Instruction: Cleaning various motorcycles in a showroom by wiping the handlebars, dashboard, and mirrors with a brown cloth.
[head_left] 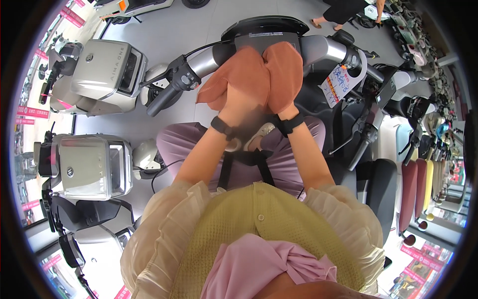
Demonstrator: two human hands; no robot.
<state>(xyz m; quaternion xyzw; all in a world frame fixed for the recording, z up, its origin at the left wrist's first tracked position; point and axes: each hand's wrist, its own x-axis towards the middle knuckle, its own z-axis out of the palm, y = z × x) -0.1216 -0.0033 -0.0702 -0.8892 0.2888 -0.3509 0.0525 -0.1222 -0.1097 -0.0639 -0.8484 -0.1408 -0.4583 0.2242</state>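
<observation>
Cloth: in the head view, the orange-brown cloth lay over both hands at the middle of the handlebar, just below the dark dash; one piece or two could not be told.
Left hand: the left hand reached up into the larger part of the cloth, its back partly bare near the wrist.
Right hand: the right hand was close beside it, covered by the narrower part almost to the wrist.
Fingers: hidden under the cloth on both sides; how far open they were, and whether they gripped the cloth, could not be told.
Wrists: each bore a black band.
Near scooter: the handlebar spread to both sides, with a black grip at the left end and a white tag hanging on the right.
Knees: lilac trousers showed either side of the forearms.
Left side: two pale scooters stood on the grey floor, well apart from the hands.
Right side: more scooters stood in a row, with a red seat and a yellow seat among them.
Top right: another person in dark clothing was partly in sight.
</observation>
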